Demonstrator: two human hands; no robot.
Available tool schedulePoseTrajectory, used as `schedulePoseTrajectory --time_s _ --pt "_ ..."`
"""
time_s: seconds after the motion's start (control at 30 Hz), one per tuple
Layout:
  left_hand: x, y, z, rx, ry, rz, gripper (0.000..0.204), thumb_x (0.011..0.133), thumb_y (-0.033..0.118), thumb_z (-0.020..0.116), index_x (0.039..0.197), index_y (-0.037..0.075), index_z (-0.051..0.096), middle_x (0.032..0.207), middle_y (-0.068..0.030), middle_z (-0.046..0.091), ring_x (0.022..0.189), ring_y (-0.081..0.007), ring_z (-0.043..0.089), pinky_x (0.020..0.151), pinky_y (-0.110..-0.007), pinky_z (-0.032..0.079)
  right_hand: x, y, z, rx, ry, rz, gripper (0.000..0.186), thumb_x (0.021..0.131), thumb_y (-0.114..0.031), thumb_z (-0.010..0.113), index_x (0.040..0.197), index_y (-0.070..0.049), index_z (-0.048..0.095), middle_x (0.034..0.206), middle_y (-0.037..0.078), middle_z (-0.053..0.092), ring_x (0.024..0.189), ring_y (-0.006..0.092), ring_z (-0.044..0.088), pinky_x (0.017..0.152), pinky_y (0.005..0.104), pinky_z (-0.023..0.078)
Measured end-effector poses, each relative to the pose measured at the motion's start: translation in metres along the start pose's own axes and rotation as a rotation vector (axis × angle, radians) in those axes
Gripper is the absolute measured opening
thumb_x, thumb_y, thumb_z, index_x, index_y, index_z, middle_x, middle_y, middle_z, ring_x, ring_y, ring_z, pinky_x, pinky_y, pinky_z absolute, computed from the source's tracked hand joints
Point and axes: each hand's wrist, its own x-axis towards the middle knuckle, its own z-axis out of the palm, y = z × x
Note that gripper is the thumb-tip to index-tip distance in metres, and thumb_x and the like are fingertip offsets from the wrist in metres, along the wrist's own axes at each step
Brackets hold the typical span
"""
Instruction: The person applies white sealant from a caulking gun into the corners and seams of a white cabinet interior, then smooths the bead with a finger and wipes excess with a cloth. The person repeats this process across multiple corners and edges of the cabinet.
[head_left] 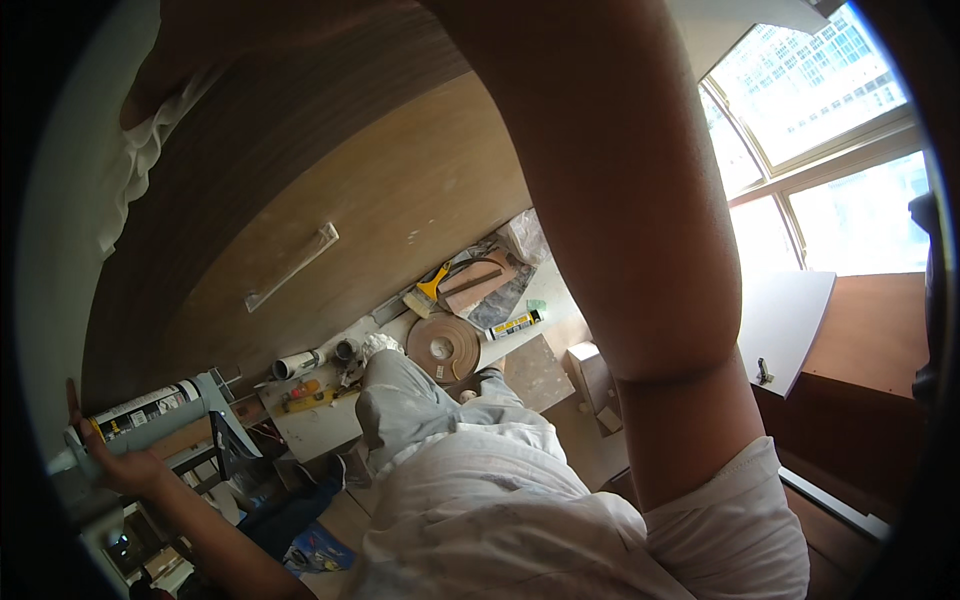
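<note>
Cluttered workbench [330,420] below, left hand [115,465] gripping caulking gun [150,415], right hand's grip hidden beyond wooden panel [330,200].

A room under fit-out: a dusty workbench [330,420] strewn with an edge-banding roll [443,347], scraper [425,292] and loose wood panels [785,320].

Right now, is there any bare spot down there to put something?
Bare wood panel around the white strip. The bench is crowded: edging-tape roll, scraper, tubes. The left hand holds the caulking gun.
</note>
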Motion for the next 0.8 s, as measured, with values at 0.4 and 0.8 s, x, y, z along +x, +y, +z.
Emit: schedulePoseTrajectory --time_s 0.4,0.8 --pt "-0.006 0.011 0.011 -0.155 -0.081 0.082 0.031 0.102 0.020 0.052 0.126 0.001 0.060 0.149 -0.0273 0.054 0.127 -0.0331 0.064 0.098 -0.047 0.062 -0.017 -0.056 -0.041 0.606 0.115 0.444 0.055 0.092 -0.043 0.077 0.124 0.002 0.069 0.100 0.013 0.075 0.095 0.0200 0.071 0.082 0.0335 0.053" --pt "-0.011 0.014 0.017 0.453 0.070 0.534 0.025 0.100 0.003 0.062 0.122 0.002 0.073 0.123 -0.0127 0.073 0.111 -0.0215 0.071 0.101 -0.036 0.054 -0.005 -0.034 -0.005 0.786 0.159 0.531 0.054 0.094 -0.032 0.079 0.129 0.006 0.064 0.098 0.010 0.074 0.073 0.0098 0.069 0.065 0.0209 0.058"
